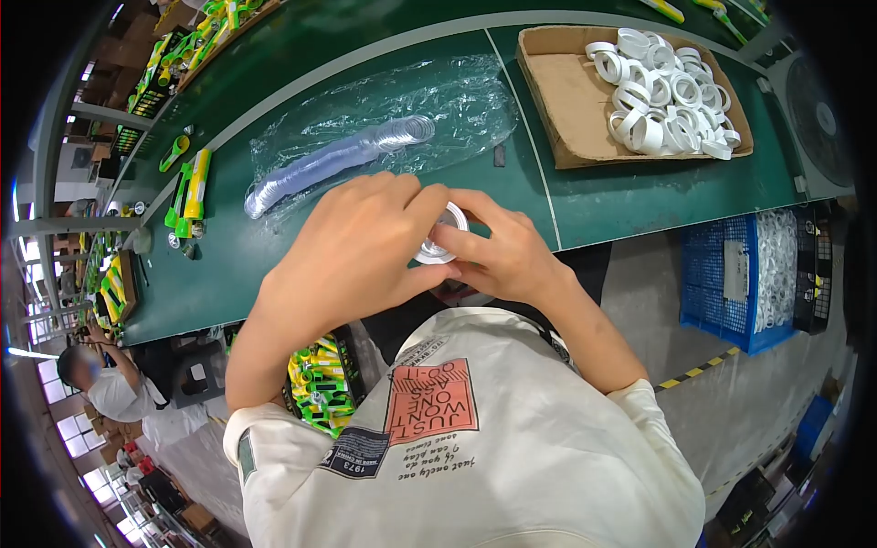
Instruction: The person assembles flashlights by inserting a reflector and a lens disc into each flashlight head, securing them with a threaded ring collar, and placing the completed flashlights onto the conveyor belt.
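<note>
A white plastic ring (454, 217) is held up in front of my chest, near the front edge of the green table. My left hand (361, 237) grips it from the left, with the back of the hand covering part of it. On the other side, the fingers of my right hand (501, 245) are closed on the rim, one finger reaching into the opening. Just beyond my hands, a long row of thin clear discs (333, 164) lies on a clear plastic bag (466, 91). Whether a disc sits inside the ring I cannot tell.
A cardboard tray (562, 100) of white rings (662, 91) stands at the back right. Yellow-green flashlights (195, 187) lie on the table (512, 196) at left; more fill a crate (324, 384) below. A blue crate (722, 283) is on the floor; a person (128, 388) is far left.
</note>
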Tool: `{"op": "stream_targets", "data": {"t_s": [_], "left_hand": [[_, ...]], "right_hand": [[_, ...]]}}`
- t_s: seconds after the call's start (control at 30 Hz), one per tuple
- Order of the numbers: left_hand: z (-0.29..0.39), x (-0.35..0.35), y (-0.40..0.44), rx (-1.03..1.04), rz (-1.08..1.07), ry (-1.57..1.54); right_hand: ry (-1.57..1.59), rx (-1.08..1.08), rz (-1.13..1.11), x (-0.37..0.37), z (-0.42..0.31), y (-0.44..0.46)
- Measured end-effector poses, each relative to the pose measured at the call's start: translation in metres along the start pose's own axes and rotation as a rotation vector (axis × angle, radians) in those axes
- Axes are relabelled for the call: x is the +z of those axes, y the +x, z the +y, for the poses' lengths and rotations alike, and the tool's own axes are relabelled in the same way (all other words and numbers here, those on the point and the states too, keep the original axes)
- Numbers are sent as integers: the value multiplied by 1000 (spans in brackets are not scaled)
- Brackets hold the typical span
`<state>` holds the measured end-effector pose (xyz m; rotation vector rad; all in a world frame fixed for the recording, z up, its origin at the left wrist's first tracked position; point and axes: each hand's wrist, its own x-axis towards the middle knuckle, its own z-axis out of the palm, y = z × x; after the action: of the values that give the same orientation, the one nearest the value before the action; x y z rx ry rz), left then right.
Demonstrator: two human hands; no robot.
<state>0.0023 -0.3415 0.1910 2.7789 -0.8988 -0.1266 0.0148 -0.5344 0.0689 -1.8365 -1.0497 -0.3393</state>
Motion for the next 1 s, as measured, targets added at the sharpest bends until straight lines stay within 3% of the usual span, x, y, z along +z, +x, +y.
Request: {"op": "stream_targets", "data": {"t_s": [0.2,0.4,0.5,0.57,0.63,0.7,0.8,0.9,1.0], "left_hand": [[-4,-13,13,49,-141,-111],[-17,-1,12,267,-55,-157],[-4,-12,12,173,-56,-282],[11,-23,19,-80,-339,-43],[11,-23,19,-95,-392,32],[1,-17,13,135,-215,-58],[8,-22,13,82,-156,-146],[8,-22,25,-110,-499,93],[-4,-18,17,267,-187,0]], "right_hand": [[32,20,-22,-2,-1,0],[81,0,1,1,4,-1],[65,9,13,0,1,-1],[48,14,24,0,-1,1],[41,2,43,2,-1,2],[80,-16,19,3,5,-1],[73,5,28,4,3,-2],[71,29,11,0,-1,1],[70,5,29,3,4,-2]]}}
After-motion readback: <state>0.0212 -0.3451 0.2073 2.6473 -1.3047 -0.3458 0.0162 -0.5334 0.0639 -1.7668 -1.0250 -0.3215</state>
